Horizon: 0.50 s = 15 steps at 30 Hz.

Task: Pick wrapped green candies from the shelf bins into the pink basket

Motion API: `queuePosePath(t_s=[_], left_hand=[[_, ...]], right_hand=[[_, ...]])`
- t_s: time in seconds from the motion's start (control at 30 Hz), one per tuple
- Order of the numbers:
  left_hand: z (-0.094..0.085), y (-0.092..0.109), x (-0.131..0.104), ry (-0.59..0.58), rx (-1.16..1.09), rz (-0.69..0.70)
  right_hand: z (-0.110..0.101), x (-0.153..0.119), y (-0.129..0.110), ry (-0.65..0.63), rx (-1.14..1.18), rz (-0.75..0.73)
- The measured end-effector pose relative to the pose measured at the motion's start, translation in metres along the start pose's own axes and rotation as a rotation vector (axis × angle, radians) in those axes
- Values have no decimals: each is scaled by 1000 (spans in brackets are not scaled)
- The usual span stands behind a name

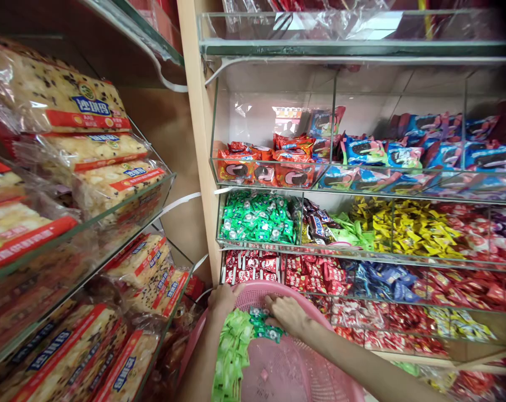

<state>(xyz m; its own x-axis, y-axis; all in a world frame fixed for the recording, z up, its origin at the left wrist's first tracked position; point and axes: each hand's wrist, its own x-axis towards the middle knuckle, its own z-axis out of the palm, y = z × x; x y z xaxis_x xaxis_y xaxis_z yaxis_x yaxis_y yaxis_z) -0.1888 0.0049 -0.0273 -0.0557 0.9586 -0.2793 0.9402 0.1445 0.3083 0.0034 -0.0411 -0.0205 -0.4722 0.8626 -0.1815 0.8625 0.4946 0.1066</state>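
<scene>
A pink plastic basket (303, 298) with a perforated wall is below the shelves. My left hand (222, 300) is closed at its far left rim, its fingertips partly hidden. Inside the basket, my right hand (289, 314) has its fingers curled down at a small heap of dark green wrapped candies (273, 333); the fingertips are partly covered. Light green packets (231, 352) are piled along the basket's left side, next to my left forearm. One small pinkish piece (264, 374) lies on the basket's bottom.
Ahead, glass-fronted shelves hold green candies (259, 218), yellow candies (420, 231), blue candies (384, 279), red packets (253, 267) and blue biscuit packs (365, 151). Packaged pastry bars (123, 178) fill shelves at the left. A wooden post (198, 139) divides the two sides.
</scene>
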Motion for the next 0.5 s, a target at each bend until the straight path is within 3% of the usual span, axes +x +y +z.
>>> queuePosePath(t_s=[0.1, 0.27, 0.4, 0.5], left_hand=[[0, 0, 0, 0, -1, -6], [2, -1, 3, -11, -8, 2], [3, -3, 4, -8, -15, 5], [5, -5, 5, 18, -19, 29]], right_hand=[[-33, -6, -5, 111, 22, -86], [-115, -11, -3, 407, 111, -190], [-169, 0, 30, 595, 158, -220], [-189, 13, 62, 548, 98, -247]])
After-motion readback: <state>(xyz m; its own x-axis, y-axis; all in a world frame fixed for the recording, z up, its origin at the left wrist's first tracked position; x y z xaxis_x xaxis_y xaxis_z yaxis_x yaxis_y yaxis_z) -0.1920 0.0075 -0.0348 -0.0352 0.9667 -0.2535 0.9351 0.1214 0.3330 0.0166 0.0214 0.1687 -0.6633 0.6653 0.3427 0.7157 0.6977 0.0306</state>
